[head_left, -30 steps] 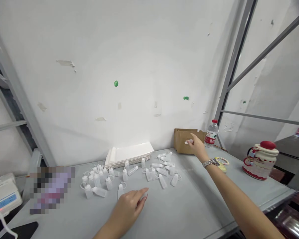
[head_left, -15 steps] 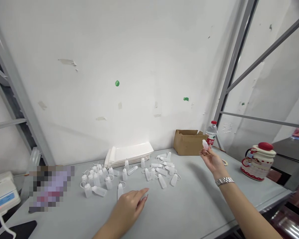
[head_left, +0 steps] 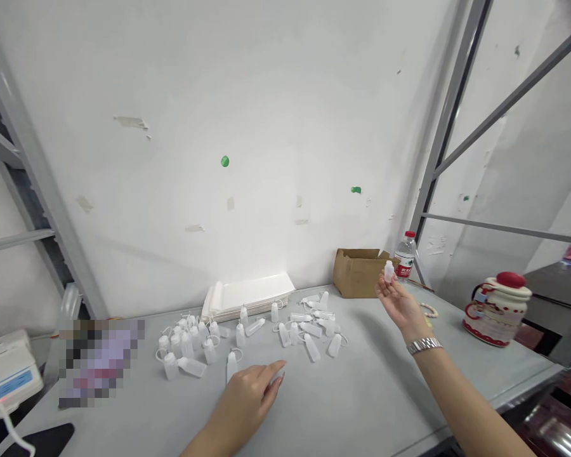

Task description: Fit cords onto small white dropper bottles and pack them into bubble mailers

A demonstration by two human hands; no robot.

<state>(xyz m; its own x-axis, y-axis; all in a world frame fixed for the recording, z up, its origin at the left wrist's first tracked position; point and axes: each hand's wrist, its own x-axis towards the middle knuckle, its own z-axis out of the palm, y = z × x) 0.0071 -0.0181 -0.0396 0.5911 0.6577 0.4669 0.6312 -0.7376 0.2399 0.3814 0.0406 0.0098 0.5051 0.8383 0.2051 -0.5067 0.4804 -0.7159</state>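
My right hand (head_left: 400,304), with a metal watch band at the wrist, is raised in front of the cardboard box and holds a small translucent bottle (head_left: 389,271) upright at its fingertips. My left hand (head_left: 252,397) hovers low over the grey table, thumb and fingers apart, with nothing between them. Just beyond its knuckles is one small bottle (head_left: 232,363), partly hidden by the hand. Several more squeeze bottles with looped caps, some standing and some lying, form a left cluster (head_left: 186,344) and a looser right group (head_left: 313,348).
A stack of white trays (head_left: 252,293) lies against the wall. Behind my right hand are a cardboard box (head_left: 354,274) and a red-capped water bottle (head_left: 404,257). A decorated jar (head_left: 497,311) stands at the right, near a beaded bracelet (head_left: 429,310). A white device (head_left: 9,374) sits far left.
My right hand has turned its palm more upward and shifted slightly left, bringing the held bottle from tilted to upright. My left hand has hardly moved.
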